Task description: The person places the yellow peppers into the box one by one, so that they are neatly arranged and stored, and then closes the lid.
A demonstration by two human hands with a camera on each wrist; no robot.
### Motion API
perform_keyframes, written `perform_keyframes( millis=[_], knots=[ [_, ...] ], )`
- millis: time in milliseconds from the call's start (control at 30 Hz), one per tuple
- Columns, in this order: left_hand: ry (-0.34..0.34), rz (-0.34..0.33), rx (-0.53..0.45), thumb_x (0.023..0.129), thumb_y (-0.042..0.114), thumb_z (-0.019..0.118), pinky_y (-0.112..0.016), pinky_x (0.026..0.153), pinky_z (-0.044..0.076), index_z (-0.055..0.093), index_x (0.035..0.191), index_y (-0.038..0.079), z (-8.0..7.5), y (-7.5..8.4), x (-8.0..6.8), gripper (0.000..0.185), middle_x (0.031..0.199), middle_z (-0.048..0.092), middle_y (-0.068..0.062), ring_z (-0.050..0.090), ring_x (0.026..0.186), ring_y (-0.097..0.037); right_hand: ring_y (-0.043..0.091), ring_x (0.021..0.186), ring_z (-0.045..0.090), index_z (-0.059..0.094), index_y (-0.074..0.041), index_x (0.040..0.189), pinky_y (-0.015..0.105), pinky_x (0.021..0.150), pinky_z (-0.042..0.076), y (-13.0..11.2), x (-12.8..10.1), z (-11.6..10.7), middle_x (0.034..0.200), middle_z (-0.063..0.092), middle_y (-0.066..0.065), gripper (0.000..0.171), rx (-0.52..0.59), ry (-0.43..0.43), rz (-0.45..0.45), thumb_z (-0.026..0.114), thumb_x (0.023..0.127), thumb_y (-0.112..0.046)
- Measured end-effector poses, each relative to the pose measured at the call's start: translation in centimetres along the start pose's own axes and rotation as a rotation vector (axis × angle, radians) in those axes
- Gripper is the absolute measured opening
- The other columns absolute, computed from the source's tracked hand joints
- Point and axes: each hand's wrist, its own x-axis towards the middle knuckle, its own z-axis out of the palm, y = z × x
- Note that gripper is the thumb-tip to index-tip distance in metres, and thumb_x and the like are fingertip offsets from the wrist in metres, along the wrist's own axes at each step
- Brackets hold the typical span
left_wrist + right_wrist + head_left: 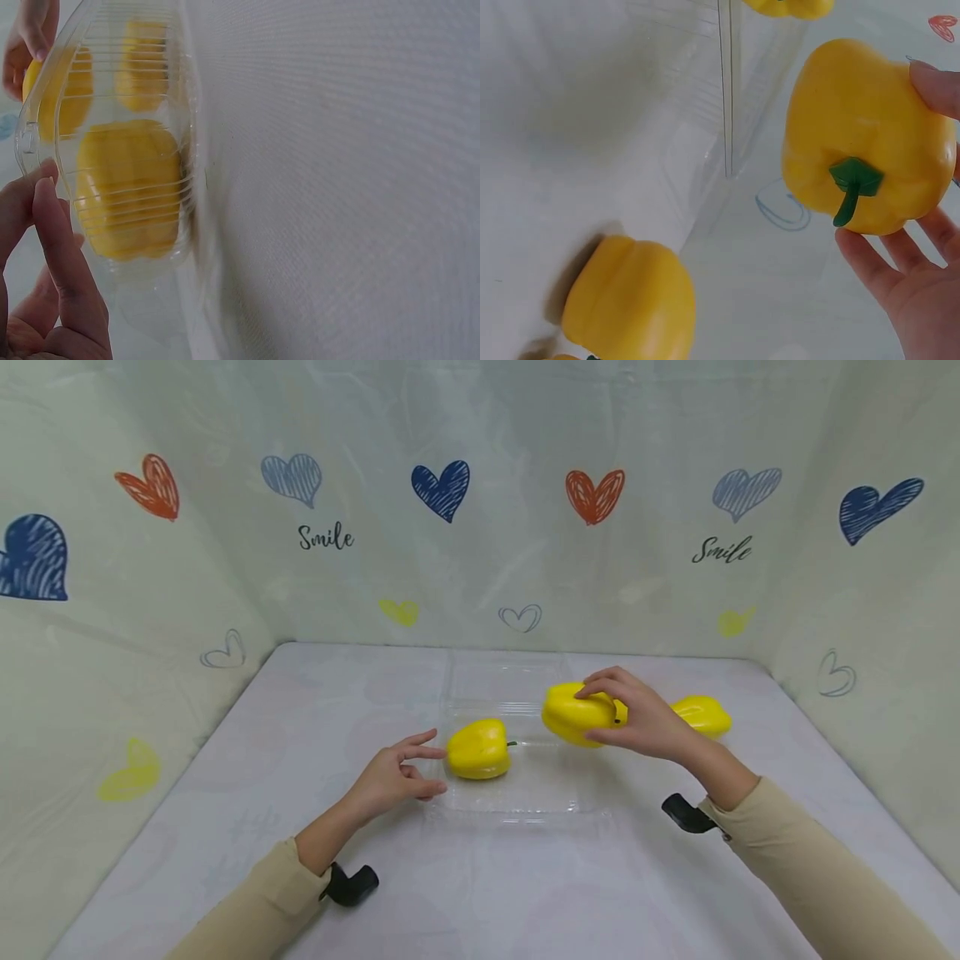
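A yellow bell pepper [478, 749] lies on its side in the left part of a clear plastic container [540, 789], its green stem facing right. At the container's left rim is my left hand [397, 777]; the left wrist view shows thumb and finger pinching that rim. My right hand [637, 714] grips a second yellow bell pepper [862, 127] between thumb and fingers, raised over the container's right side. In the right wrist view its green stem faces the camera.
Another yellow bell pepper [703, 715] rests on the table [360, 910] right of the container, partly hidden by the right wrist. The container's open lid [502, 681] lies toward the back. A curtain [517, 560] printed with hearts surrounds the table's back and sides.
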Motion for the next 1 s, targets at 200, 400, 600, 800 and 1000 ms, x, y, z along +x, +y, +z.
perform_keyframes(
  millis=[200,400,600,800,1000],
  knots=[
    [0.004,0.003,-0.003,0.077,0.007,0.076,-0.03,0.072,0.054,0.06,0.121,-0.001,-0.1,0.0,-0.1,0.048,0.15,0.029,-0.008,0.065,0.066,-0.027,0.028,0.111,0.048,0.061,-0.009,0.111,0.047,0.093,0.043,-0.1,0.7,0.9,0.122,0.049,0.008,0.042,0.008,-0.052,-0.028,0.08,0.073,-0.01],
    [0.006,-0.007,-0.006,0.076,0.007,0.077,-0.03,0.071,0.054,0.06,0.121,-0.001,-0.2,0.0,-0.1,0.048,0.149,0.03,-0.006,0.065,0.065,-0.025,0.028,0.113,0.047,0.061,-0.01,0.111,0.047,0.095,0.041,0.1,1.2,1.9,0.124,0.048,0.009,0.041,0.025,-0.113,-0.03,0.079,0.074,-0.01],
    [-0.011,0.003,-0.011,0.076,0.009,0.077,-0.031,0.071,0.054,0.06,0.121,-0.001,-0.1,0.0,0.1,0.049,0.15,0.029,-0.007,0.065,0.067,-0.024,0.027,0.112,0.048,0.06,-0.012,0.11,0.046,0.094,0.043,0.8,1.5,2.6,0.123,0.049,0.008,0.04,0.026,-0.155,-0.051,0.079,0.074,-0.01],
    [-0.004,-0.004,-0.014,0.076,0.008,0.077,-0.031,0.071,0.054,0.06,0.121,-0.001,-0.2,0.0,0.0,0.049,0.15,0.029,-0.006,0.065,0.067,-0.025,0.026,0.115,0.047,0.06,-0.013,0.111,0.044,0.096,0.042,1.5,1.8,3.2,0.126,0.05,0.007,0.04,0.033,-0.222,-0.068,0.078,0.076,-0.012],
    [-0.011,0.004,-0.022,0.077,0.006,0.076,-0.031,0.071,0.054,0.059,0.122,-0.003,-0.2,0.0,-0.1,0.05,0.15,0.027,-0.008,0.065,0.067,-0.027,0.027,0.113,0.048,0.061,-0.013,0.109,0.042,0.089,0.047,1.5,2.1,3.7,0.124,0.051,0.008,0.038,0.003,-0.259,-0.069,0.079,0.076,-0.014]
  ],
)
